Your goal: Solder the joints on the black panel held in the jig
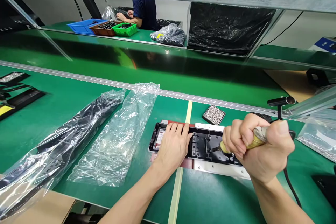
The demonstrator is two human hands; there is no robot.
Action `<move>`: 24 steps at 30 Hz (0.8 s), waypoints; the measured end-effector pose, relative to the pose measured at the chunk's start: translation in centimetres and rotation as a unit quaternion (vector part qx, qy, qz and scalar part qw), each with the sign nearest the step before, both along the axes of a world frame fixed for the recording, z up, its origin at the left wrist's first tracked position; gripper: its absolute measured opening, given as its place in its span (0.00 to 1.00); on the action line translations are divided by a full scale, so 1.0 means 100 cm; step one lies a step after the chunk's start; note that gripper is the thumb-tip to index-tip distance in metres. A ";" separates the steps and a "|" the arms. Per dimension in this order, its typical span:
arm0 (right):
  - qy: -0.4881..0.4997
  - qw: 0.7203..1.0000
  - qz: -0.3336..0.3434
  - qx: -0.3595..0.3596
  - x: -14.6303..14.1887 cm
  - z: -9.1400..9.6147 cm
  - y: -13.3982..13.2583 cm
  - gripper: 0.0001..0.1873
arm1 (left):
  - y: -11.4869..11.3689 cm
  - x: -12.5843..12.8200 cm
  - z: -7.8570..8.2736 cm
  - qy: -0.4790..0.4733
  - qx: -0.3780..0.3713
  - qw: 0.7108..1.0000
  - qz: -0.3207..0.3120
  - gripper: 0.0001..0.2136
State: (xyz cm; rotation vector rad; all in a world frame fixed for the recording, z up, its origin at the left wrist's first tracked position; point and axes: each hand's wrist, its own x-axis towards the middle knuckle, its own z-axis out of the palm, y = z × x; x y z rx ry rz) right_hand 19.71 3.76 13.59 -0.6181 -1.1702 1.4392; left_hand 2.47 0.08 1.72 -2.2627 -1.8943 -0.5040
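A long black plastic housing [198,147] lies open side up in front of me, on a fixture with white metal strips [220,169] and reddish plates. Over its left part is my left hand [174,140], pressing it down, with the fingers at the far rim and the thumb to the right. My right hand [259,147] is wrapped round a corded electric screwdriver [256,139] with a yellowish body. The driver slants down to the left, its tip inside the housing; whether it touches a screw I cannot make out. Behind the housing stands a small tray of screws [214,114].
Left lie an empty-looking clear plastic bag [115,143] and a bagged long black part [70,136]. A black cylinder on a stand [280,101] rises at right, near a clear bag [319,136]. Beyond the metal rail, a person [144,12] works near colored bins [124,29].
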 end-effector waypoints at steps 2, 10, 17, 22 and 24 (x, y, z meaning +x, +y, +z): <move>-0.001 1.000 0.000 0.006 -0.001 -0.001 0.000 0.29 | 0.000 0.000 0.000 0.000 0.000 1.000 0.000 0.16; -0.036 0.999 0.022 0.018 0.000 -0.003 -0.002 0.26 | 0.001 -0.001 -0.004 0.001 0.000 1.000 0.001 0.17; -0.067 0.995 0.014 0.074 0.005 -0.004 0.002 0.22 | 0.000 -0.001 -0.001 0.006 -0.002 1.000 0.003 0.17; -0.039 0.997 0.018 0.062 0.006 0.000 0.001 0.08 | 0.001 0.001 -0.002 -0.004 0.004 1.000 -0.002 0.16; -0.047 0.996 0.014 0.078 0.007 0.000 0.001 0.08 | 0.002 0.002 -0.003 -0.008 0.002 1.000 -0.001 0.16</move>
